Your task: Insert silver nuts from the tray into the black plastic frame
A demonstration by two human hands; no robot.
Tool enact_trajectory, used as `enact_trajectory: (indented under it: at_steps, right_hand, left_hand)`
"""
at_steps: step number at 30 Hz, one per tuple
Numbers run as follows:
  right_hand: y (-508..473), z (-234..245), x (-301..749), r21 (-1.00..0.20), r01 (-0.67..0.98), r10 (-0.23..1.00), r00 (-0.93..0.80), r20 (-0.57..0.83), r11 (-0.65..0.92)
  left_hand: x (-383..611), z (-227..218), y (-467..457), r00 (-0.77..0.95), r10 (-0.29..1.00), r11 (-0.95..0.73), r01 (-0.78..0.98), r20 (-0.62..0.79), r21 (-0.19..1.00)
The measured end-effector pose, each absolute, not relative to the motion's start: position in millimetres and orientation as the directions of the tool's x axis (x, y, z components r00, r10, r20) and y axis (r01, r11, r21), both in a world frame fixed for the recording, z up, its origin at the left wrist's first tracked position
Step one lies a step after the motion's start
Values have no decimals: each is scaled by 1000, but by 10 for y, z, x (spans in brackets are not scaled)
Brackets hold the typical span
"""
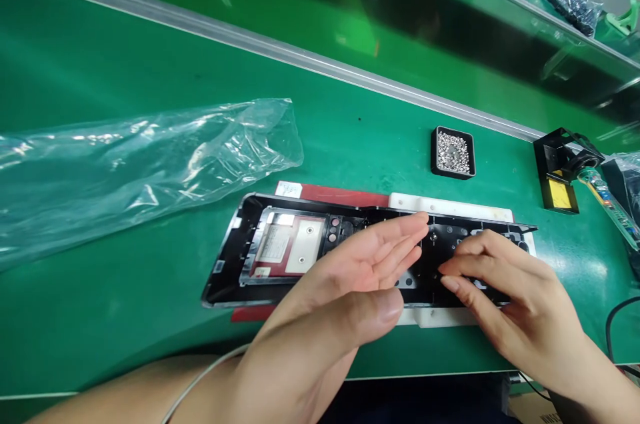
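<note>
A long black plastic housing (pixel 227 277) lies lengthwise on a red and white fixture (pixel 345 196), its inner side up. A rectangular window at its left part shows a label and a light plate beneath. Over the housing's middle, my left hand (pixel 360 264) is held with fingers stretched out and thumb apart, holding nothing. My right hand (pixel 515 291) is at the housing's right part, thumb and forefinger pinched together close to its inner surface. Whatever sits between those fingertips is too small or hidden to make out.
Behind the housing stands a small black tray (pixel 453 174) of tiny metal parts. A clear plastic bag (pixel 200 157) lies at the left. On the right are a black stand (pixel 557 177) with a yellow pad and a green tool handle (pixel 607 201). A metal rail (pixel 280 47) runs behind.
</note>
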State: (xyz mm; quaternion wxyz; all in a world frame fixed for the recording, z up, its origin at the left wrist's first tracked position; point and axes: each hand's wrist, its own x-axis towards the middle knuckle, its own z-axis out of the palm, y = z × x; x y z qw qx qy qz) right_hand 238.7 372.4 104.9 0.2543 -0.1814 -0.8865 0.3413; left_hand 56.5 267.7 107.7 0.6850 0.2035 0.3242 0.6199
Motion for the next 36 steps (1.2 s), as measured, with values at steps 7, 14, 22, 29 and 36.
enact_trajectory:
  at_steps: [7,14,22,29,36]
  right_hand:
    - [3572,828,2582,-345,179,314,-866,390,922]
    - [3597,882,2593,-247,178,274,-854,442,952]
    - [3756,886,2361,-148,239,281,-828,485,960]
    - [3756,859,2406,-79,270,279,-871,404,960]
    - [3707,901,2711,-277,268,385,-667,638,923]
  left_hand:
    - [565,1046,2696,46,975,184,-711,-217,678]
    - [577,1063,2688,23,977,166,-708,-212,687]
    - [577,1062,2697,13,980,148,-706,-196,693]
    - [585,1050,2678,12,982,142,-709,-190,691]
    - [440,980,2598,-87,976,113,-586,-201,803]
